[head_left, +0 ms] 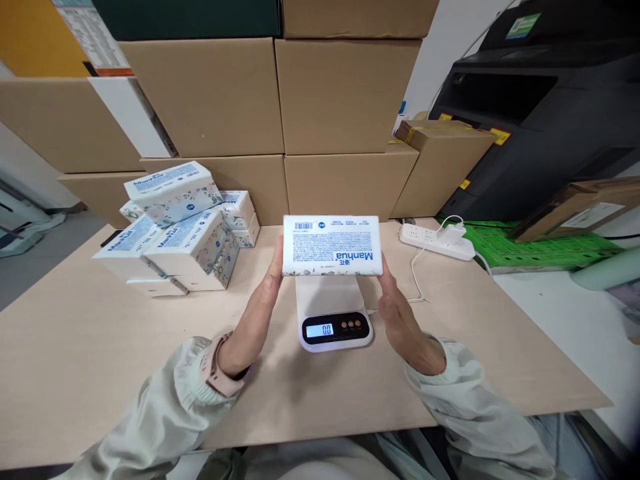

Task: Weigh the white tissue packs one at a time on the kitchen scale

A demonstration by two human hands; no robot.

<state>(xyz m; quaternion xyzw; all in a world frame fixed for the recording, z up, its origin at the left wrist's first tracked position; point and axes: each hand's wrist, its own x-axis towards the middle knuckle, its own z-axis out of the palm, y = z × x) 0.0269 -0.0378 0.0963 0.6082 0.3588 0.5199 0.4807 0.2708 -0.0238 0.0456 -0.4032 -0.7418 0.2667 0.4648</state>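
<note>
A white tissue pack (333,245) with blue "Manhua" print is held flat between both hands, just above a small white kitchen scale (334,313). My left hand (267,287) grips the pack's left end and my right hand (393,297) grips its right end. The scale's display (320,329) reads 0.0. Whether the pack touches the scale's platform is hidden by the pack itself. A pink watch (216,365) sits on my left wrist.
A pile of several similar tissue packs (177,230) lies at the left on the wooden table (100,347). Stacked cardboard boxes (280,100) line the back. A white power strip (435,241), green mat (540,248) and black printer (545,100) stand to the right.
</note>
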